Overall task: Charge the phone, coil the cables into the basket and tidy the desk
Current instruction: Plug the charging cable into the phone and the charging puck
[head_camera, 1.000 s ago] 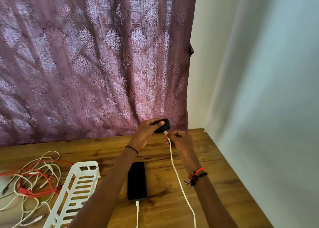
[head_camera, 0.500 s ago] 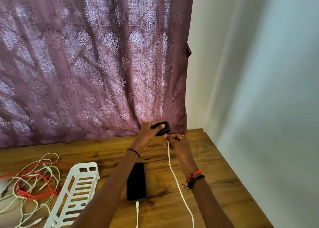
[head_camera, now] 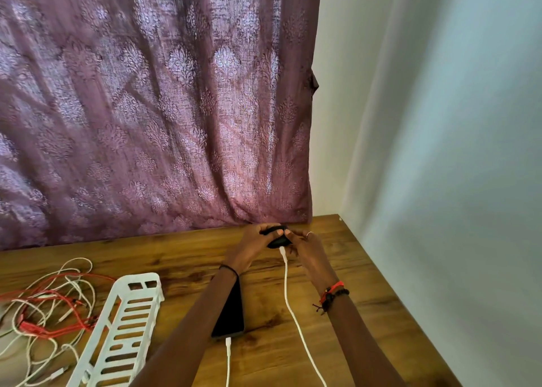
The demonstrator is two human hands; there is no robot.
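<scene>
Since a second ago the hands have closed together at the desk's (head_camera: 366, 313) far edge, left hand (head_camera: 249, 246) and right hand (head_camera: 308, 249) both curled around the black charger (head_camera: 278, 241), the white cable's (head_camera: 289, 295) plug meeting its underside, while the dark phone (head_camera: 231, 313) lies flat beneath the left forearm.
</scene>
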